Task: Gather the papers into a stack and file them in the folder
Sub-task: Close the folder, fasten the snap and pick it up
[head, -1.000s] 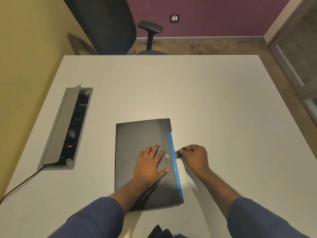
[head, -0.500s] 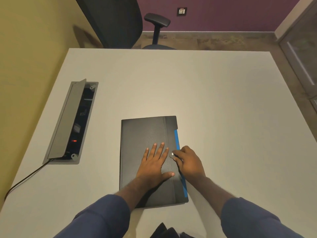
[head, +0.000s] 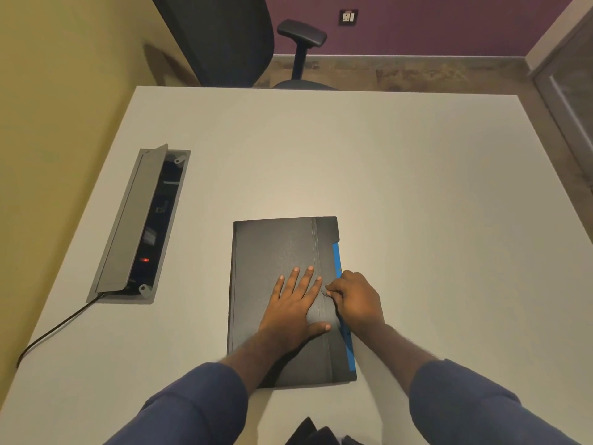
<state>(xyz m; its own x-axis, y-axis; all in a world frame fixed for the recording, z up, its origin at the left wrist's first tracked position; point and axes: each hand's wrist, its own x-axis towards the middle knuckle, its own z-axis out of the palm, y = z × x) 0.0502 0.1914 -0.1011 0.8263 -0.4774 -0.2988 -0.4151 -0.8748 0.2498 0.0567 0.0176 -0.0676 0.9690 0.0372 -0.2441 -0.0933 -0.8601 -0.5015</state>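
Left hand (head: 295,308) lies flat and open on the thin black plastic folder (head: 272,252). Right hand (head: 354,298) pinches its small snap tab. Folder looks light, bendy and slippery.

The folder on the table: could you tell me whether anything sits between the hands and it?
Nothing does. The left hand lies flat on the closed folder, and the right hand presses its fingertips on the flap near the blue edge.

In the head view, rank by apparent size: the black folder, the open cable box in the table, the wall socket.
1. black folder, closed under both hands
2. cable box, close behind; it sits farther from the camera, so true order is unsure
3. wall socket, far smallest, also farthest away
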